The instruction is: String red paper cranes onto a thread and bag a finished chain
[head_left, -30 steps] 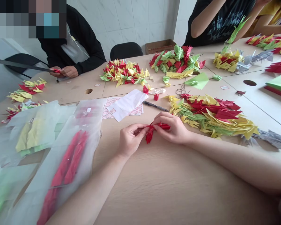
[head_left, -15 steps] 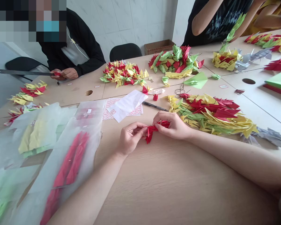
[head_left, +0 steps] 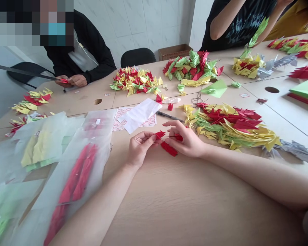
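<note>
Near the middle of the table, my left hand (head_left: 141, 146) pinches a small red folded paper piece (head_left: 160, 135) between thumb and fingertips. To its right, my right hand (head_left: 186, 140) has its fingers bent around another red paper piece (head_left: 178, 137), partly hidden by the fingers. A dark thin line, like thread, runs between the two hands. Just below, between the hands, lies a red folded strip (head_left: 169, 149). Beyond my right hand is a large pile of red, yellow and green folded paper strings (head_left: 231, 124).
Plastic bags (head_left: 92, 160) with coloured paper lie at left. A black pen (head_left: 170, 117) and white paper (head_left: 140, 114) lie ahead. More folded-paper piles (head_left: 135, 81) stand farther back. A person in black (head_left: 92, 44) holds red paper across the table; another person (head_left: 236, 25) sits at upper right.
My hands have moved slightly apart, and the red paper between them has separated into distinct pieces. My right fingers have lifted and spread a little. The person's long dark strip at left has tilted.
</note>
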The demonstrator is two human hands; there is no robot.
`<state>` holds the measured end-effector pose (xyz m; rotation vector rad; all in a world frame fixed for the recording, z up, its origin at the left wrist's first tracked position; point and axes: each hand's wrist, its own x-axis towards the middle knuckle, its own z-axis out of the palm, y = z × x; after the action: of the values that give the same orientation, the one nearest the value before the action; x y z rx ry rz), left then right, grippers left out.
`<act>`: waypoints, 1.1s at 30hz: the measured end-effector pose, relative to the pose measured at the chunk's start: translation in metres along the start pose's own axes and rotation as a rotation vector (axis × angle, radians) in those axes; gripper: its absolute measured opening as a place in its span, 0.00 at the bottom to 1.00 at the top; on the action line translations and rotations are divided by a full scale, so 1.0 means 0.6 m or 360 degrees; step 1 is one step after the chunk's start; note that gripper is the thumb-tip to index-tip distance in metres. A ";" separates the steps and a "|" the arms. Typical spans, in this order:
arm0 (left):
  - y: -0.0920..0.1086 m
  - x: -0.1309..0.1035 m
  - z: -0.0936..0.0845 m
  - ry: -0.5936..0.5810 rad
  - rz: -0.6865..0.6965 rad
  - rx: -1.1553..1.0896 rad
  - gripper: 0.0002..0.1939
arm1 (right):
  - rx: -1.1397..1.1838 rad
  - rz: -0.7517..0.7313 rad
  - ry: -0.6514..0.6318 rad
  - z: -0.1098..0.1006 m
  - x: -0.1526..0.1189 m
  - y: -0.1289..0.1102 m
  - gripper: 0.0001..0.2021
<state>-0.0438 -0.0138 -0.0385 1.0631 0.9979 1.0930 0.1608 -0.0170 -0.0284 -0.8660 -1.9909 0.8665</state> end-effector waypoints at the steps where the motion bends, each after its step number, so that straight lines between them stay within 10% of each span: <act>1: -0.001 0.000 -0.001 -0.0007 0.0005 0.0003 0.12 | 0.0007 -0.0022 0.0043 -0.002 0.000 -0.001 0.19; 33: 0.010 -0.017 0.016 -0.0232 0.0304 0.0569 0.09 | -0.0040 0.0074 0.0004 -0.010 0.009 -0.009 0.09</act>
<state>-0.0374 -0.0247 -0.0300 1.5316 1.0115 0.9924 0.1620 -0.0140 -0.0196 -0.9303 -1.9901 0.8680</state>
